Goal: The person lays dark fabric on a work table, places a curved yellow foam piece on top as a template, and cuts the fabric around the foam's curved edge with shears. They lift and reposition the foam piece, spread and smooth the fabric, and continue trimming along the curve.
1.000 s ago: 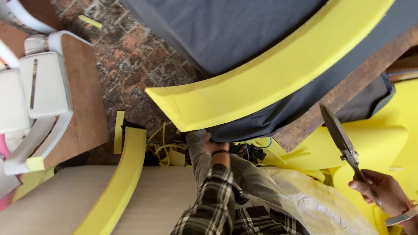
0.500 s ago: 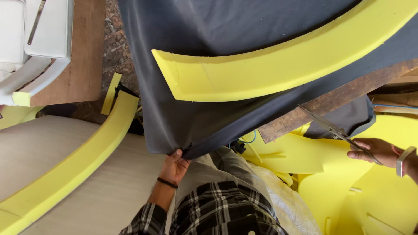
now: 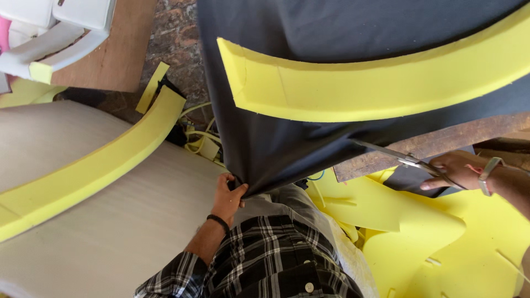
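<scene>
Two curved foam strips (image 3: 381,88), one dark cloth (image 3: 287,149), one scissors (image 3: 406,160).

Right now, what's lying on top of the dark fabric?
A curved yellow foam strip lies on the dark fabric. The left hand pinches the fabric's hanging corner. Whatever the fabric drapes over is mostly hidden; only a wooden plank shows.

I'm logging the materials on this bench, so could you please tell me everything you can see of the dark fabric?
The dark fabric is a plain charcoal woven-looking cloth, spread over the bench and hanging off its edge in soft folds. A curved yellow foam strip lies on top of it. The left hand pinches its lowest hanging corner, pulling it taut. The right hand holds scissors whose blade tips meet the cloth's edge by a wooden board.
</scene>
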A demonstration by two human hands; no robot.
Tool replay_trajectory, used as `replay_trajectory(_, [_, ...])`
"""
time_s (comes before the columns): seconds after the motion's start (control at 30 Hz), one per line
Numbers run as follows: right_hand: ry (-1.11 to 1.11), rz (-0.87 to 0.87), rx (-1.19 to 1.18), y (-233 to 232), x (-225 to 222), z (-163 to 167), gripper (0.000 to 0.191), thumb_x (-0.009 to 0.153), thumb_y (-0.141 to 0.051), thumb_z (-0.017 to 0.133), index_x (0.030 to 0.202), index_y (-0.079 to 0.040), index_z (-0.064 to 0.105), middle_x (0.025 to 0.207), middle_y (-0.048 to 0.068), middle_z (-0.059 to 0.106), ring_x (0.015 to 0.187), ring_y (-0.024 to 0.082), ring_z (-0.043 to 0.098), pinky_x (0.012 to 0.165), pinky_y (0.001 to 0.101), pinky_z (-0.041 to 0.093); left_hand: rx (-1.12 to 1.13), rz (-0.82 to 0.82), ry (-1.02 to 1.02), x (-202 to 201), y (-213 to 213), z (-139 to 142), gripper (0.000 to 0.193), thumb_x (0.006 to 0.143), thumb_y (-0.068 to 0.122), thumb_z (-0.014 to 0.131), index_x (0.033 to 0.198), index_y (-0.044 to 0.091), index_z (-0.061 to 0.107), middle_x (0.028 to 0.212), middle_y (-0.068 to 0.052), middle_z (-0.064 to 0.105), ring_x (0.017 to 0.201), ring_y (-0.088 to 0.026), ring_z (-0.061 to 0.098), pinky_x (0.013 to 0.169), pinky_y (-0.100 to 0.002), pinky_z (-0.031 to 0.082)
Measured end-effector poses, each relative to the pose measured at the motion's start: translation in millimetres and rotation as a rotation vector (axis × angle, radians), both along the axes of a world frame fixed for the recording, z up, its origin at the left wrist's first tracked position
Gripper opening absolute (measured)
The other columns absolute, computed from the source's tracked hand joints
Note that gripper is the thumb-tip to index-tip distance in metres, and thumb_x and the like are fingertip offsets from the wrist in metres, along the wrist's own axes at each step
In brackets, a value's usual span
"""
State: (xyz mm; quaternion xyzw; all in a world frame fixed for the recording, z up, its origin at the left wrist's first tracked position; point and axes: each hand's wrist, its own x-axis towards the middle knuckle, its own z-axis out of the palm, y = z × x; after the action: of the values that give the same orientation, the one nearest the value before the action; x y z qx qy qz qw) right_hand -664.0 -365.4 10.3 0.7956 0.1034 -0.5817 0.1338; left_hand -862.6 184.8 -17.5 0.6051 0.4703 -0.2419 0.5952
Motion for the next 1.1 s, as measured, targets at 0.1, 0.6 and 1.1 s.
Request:
replay_trajectory(0.1, [0.010,-0.186,0.074,-5,10,5,0.059,0.072,-0.064,0.078,0.111,-0.019,0.075,0.098,0.005,0.076,0.101,0.022,0.071,0.091,0.0407,0.058,-0.059,-0.041,-0.096,-4,-3,2,0.043,0.091,0.015,0.072,0.121,0.009,0.043,0.087,-0.011,0.052,0.056,-0.015,0.044,0.050,-0.036,0.040])
replay_trajectory(0.6, [0.042,-0.281,0.359,8,35,-32,0.057,0.075,-0.064,0.083,0.109,-0.021,0.068,0.095,0.000,0.066,0.091,0.019,0.064,0.074,0.0400,0.053,-0.045,-0.330,-0.173,-5,-6,-3,0.104,0.068,0.048,0.088,0.143,0.000,0.034,0.142,-0.025,0.053,0.128,-0.036,0.059,0.102,-0.048,0.055])
replay_trajectory(1.1, [0.019,0.150,0.153,92,42,-12,0.057,0.081,-0.069,0.071,0.093,-0.013,0.075,0.083,0.008,0.073,0.077,0.019,0.067,0.072,0.0383,0.052,-0.097,-0.459,-0.217,-1,4,-25,0.113,0.065,0.050,0.088,0.145,-0.008,0.033,0.142,-0.029,0.054,0.131,-0.038,0.058,0.107,-0.048,0.051])
